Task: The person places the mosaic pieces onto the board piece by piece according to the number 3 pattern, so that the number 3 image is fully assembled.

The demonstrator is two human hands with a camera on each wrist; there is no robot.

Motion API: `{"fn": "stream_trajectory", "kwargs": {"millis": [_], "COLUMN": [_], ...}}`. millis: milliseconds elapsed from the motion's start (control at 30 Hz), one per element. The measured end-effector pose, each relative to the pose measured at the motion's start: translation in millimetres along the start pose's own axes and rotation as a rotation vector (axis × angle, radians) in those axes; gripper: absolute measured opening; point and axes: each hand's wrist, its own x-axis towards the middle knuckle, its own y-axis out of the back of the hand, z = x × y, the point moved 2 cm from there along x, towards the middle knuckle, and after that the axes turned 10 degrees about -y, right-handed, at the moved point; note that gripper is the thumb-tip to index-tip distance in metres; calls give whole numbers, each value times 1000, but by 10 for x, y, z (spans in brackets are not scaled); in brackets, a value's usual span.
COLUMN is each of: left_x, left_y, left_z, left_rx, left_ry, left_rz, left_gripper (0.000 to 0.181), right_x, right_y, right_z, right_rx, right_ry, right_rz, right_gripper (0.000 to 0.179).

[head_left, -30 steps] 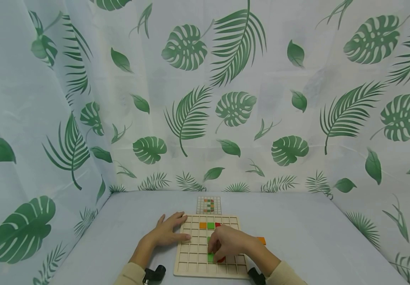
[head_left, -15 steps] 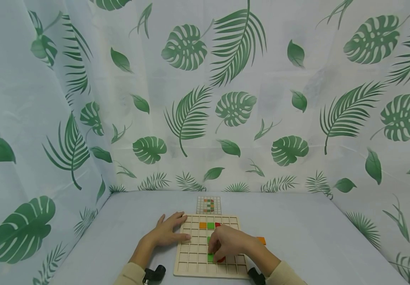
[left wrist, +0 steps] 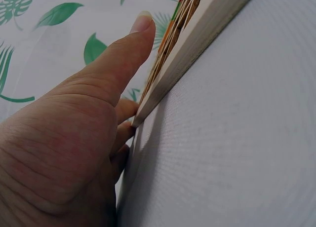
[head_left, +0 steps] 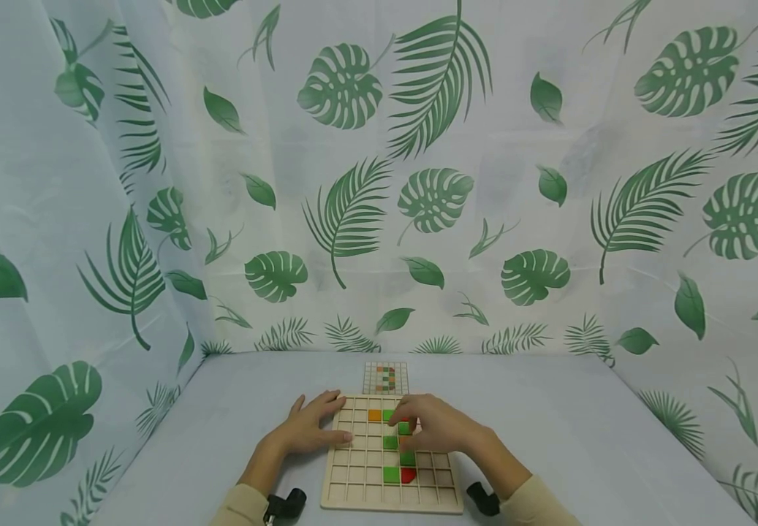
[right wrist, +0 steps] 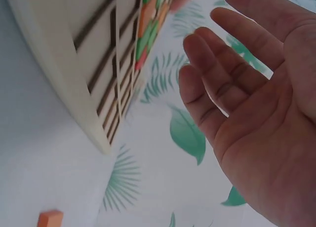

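A wooden grid board (head_left: 357, 497) lies on the table, with green, orange and red tiles in its cells. My left hand (head_left: 313, 427) rests on the board's left edge, thumb over the rim and fingers spread toward the far corner. Over the board's right half hovers my right hand (head_left: 441, 425), fingers loosely bent with nothing between them in the right wrist view. It partly hides the upper tiles. Below it show a green tile (head_left: 408, 459), another green tile (head_left: 391, 475) and a red tile with a cut corner (head_left: 408, 475). An orange tile (head_left: 375, 415) sits farther up.
A small printed card (head_left: 387, 378) with a coloured grid pattern lies just beyond the board. On the table beside the board is a loose orange piece (right wrist: 50, 218). Black wrist-camera parts (head_left: 286, 505) sit near both wrists. A leaf-print curtain (head_left: 352, 219) surrounds the table.
My right hand has lifted from the lower tiles and moved up the board, its fingers opening, so the green and red tiles beneath now show. My left hand has stayed in place.
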Motion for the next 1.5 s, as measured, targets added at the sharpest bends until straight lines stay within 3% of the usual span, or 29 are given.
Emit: {"fn": "stream_trajectory", "kwargs": {"millis": [533, 833, 1133, 1500], "left_x": [-6, 0, 6, 3], "left_y": [-1, 1, -6, 1], "left_z": [-9, -10, -11, -2], "left_rx": [-10, -14, -11, -10], "left_ry": [-7, -2, 16, 16], "left_rz": [4, 7, 2, 8], "left_gripper": [90, 89, 89, 89], "right_x": [-141, -200, -230, -274], "right_y": [284, 386, 434, 500], "right_z": [235, 338, 410, 475], "right_rx": [25, 53, 70, 41], "right_ry": [-115, -103, -170, -182], "right_rz": [84, 110, 116, 136], "right_gripper": [38, 36, 37, 40]}}
